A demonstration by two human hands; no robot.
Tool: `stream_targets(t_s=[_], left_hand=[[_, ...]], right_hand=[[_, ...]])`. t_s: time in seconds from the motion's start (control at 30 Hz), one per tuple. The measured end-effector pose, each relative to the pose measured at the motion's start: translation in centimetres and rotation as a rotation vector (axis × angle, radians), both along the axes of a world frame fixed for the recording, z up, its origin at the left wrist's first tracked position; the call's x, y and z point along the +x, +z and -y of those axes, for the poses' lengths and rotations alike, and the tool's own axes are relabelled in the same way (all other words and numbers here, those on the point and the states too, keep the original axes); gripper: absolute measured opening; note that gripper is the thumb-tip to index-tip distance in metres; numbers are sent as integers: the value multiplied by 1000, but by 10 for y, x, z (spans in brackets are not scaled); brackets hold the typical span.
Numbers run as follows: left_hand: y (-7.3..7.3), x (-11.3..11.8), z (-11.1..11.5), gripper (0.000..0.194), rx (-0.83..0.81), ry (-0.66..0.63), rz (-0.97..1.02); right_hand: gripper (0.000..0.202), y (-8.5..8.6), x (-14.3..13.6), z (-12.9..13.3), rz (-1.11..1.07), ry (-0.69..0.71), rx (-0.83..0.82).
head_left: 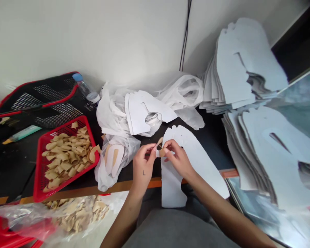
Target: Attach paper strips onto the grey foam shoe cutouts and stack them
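Note:
Above a white cut-out sheet (193, 151), my left hand (144, 162) and my right hand (179, 158) meet, fingertips close together. Between them is a small curved tan piece (162, 152) with a whitish part near the left fingers. Both hands are closed in a pinch on it, and the fingers hide some of its outline. The sheet lies partly on the black table and overhangs its front edge. To the left, a clear plastic bag (102, 179) holds flat white and tan pieces (115, 158).
A red basket (37, 172) full of curled tan pieces (67, 155) stands left, before a black crate (54, 112) and a bottle (86, 89). White plastic bags (111, 113) and another cut-out (139, 110) lie behind. Stacked white sheets (250, 58) rise at right.

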State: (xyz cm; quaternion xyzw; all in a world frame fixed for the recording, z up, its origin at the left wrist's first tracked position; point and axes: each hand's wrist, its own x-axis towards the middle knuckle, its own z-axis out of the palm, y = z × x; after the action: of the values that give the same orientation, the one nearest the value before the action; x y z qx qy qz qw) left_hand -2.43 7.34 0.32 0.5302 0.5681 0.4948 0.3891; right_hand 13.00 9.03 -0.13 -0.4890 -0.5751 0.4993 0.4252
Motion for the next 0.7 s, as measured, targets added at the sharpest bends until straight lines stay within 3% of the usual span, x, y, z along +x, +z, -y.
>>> stream_targets(t_s=[0.13, 0.23, 0.47, 0.6, 0.7], left_hand=[[0, 9, 5, 22, 25, -27, 18], [-5, 10, 5, 24, -79, 26, 130], [-16, 11, 7, 26, -196, 247, 551], [-13, 16, 9, 18, -343, 363, 926], [-6, 18, 8, 4, -408, 414, 1103]], right_hand=[[26, 8, -7, -3, 334, -51, 132], [30, 9, -7, -7, 470, -20, 270], [38, 6, 8, -19, 476, -169, 316], [39, 7, 14, -22, 473, -271, 324], [41, 8, 17, -25, 463, -337, 310]])
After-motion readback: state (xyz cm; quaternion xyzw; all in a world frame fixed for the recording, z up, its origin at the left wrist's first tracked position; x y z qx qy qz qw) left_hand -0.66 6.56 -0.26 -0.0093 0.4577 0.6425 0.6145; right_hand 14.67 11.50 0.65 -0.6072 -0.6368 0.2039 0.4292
